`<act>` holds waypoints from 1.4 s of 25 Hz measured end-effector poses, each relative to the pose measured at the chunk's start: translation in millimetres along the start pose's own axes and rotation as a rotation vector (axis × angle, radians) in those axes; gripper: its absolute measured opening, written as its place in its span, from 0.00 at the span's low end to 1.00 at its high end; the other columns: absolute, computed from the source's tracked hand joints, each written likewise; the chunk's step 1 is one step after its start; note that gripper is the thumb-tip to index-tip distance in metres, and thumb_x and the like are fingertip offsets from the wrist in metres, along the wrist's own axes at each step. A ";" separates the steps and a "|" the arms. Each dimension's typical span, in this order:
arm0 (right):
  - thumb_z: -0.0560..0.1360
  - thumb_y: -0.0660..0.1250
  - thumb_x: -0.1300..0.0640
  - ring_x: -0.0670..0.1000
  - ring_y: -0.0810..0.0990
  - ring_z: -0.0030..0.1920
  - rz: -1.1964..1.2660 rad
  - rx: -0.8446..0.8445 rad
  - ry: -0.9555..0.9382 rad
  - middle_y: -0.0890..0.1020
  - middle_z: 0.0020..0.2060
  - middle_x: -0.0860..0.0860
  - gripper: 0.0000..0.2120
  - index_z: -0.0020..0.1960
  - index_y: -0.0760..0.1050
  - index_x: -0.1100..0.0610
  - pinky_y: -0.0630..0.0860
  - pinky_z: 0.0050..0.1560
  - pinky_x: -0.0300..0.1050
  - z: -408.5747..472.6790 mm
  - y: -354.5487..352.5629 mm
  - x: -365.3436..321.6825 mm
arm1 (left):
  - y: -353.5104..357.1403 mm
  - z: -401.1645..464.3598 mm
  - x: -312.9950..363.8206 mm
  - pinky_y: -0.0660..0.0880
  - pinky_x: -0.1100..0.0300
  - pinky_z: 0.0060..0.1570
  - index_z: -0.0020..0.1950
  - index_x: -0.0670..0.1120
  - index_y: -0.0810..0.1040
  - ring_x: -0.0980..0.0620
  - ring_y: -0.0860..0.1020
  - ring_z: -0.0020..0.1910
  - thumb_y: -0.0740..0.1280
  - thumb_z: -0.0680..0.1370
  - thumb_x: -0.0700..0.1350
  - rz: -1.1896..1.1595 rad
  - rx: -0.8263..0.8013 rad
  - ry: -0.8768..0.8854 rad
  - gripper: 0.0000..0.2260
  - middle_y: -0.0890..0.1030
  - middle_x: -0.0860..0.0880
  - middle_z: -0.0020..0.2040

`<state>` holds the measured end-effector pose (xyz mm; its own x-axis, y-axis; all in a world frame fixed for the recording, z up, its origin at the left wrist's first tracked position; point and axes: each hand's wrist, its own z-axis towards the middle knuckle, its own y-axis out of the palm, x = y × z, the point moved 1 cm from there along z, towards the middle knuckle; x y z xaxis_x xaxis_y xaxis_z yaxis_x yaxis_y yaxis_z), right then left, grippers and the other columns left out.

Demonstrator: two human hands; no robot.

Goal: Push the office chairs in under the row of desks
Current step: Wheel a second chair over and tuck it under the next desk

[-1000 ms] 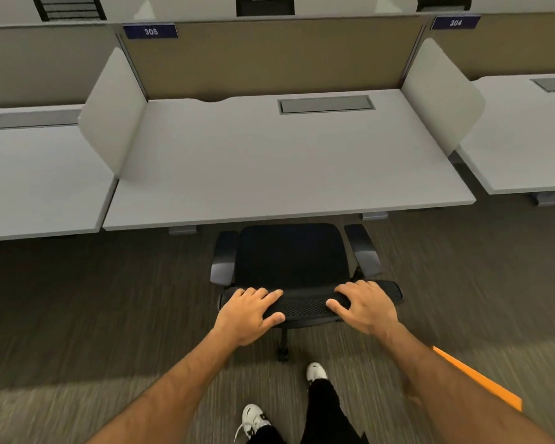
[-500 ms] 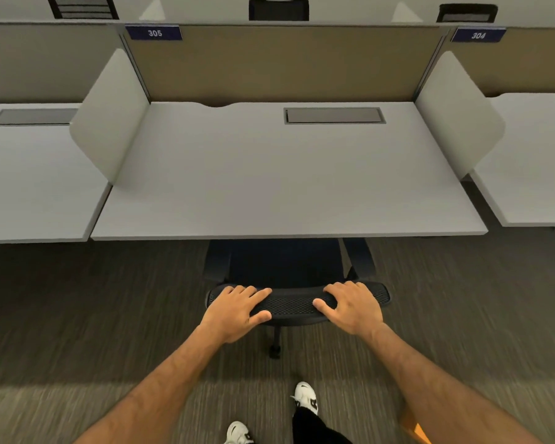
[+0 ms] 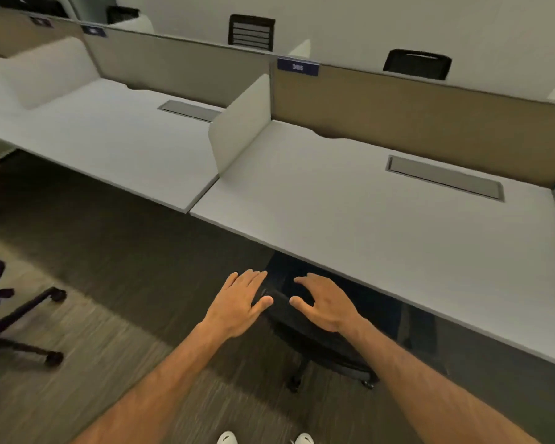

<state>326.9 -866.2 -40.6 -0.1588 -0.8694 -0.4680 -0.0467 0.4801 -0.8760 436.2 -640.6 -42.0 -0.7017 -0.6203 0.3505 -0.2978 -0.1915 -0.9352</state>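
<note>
your left hand point(image 3: 237, 304) and right hand point(image 3: 322, 304): fingers spread, gripping nothing, low centre of frame | office chair point(image 3: 318, 341): black, tucked under the desk point(image 3: 382, 225) at lower right, back just below your palms | second chair point(image 3: 10, 315): left edge, out on the carpet point(image 3: 125, 267)
</note>
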 end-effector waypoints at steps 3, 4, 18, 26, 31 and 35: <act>0.77 0.49 0.26 0.49 0.59 0.80 0.004 -0.091 -0.257 0.70 0.77 0.47 0.38 0.78 0.65 0.49 0.57 0.77 0.50 49.0 9.6 -67.6 | -35.8 -51.9 -34.3 0.46 0.54 0.79 0.82 0.50 0.58 0.53 0.56 0.81 0.46 0.82 0.69 0.000 0.163 -0.197 0.35 0.64 0.50 0.80; 0.78 0.48 0.25 0.48 0.57 0.81 0.006 -0.114 -0.344 0.69 0.78 0.47 0.39 0.79 0.63 0.48 0.56 0.78 0.51 62.3 14.6 -92.9 | -46.9 -72.6 -44.8 0.46 0.53 0.79 0.82 0.49 0.59 0.52 0.57 0.81 0.47 0.82 0.68 0.000 0.209 -0.267 0.34 0.65 0.50 0.80; 0.82 0.52 0.31 0.45 0.38 0.81 0.096 -0.109 -1.122 0.50 0.83 0.45 0.37 0.84 0.48 0.49 0.42 0.80 0.52 79.4 103.6 -493.2 | -203.0 -384.2 -181.7 0.45 0.49 0.81 0.84 0.49 0.52 0.53 0.49 0.82 0.51 0.82 0.70 0.096 0.617 -0.774 0.36 0.55 0.49 0.84; 0.80 0.51 0.28 0.49 0.35 0.81 0.156 -0.112 -1.264 0.43 0.83 0.46 0.41 0.84 0.46 0.50 0.41 0.80 0.56 47.8 183.8 -686.2 | -246.8 -549.8 -268.1 0.43 0.54 0.80 0.84 0.50 0.50 0.55 0.48 0.82 0.49 0.83 0.70 0.156 0.723 -0.927 0.35 0.54 0.49 0.84; 0.81 0.51 0.28 0.50 0.35 0.82 0.154 -0.200 -1.351 0.43 0.83 0.46 0.41 0.84 0.45 0.51 0.43 0.80 0.58 49.0 255.3 -778.1 | -251.5 -627.3 -330.9 0.41 0.55 0.78 0.84 0.50 0.50 0.54 0.47 0.82 0.48 0.83 0.70 0.142 0.752 -1.055 0.36 0.54 0.49 0.84; 0.82 0.54 0.32 0.50 0.36 0.82 0.169 -0.254 -1.409 0.42 0.83 0.47 0.40 0.84 0.44 0.52 0.43 0.80 0.58 56.6 314.2 -860.0 | -263.1 -679.3 -385.8 0.43 0.52 0.80 0.84 0.49 0.50 0.53 0.48 0.82 0.46 0.82 0.70 0.157 0.753 -1.126 0.37 0.54 0.48 0.84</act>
<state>504.6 25.7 80.1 0.9007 -0.1193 -0.4177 -0.3212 0.4645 -0.8253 345.6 165.8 103.0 0.3160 -0.8829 0.3473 0.4111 -0.2024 -0.8888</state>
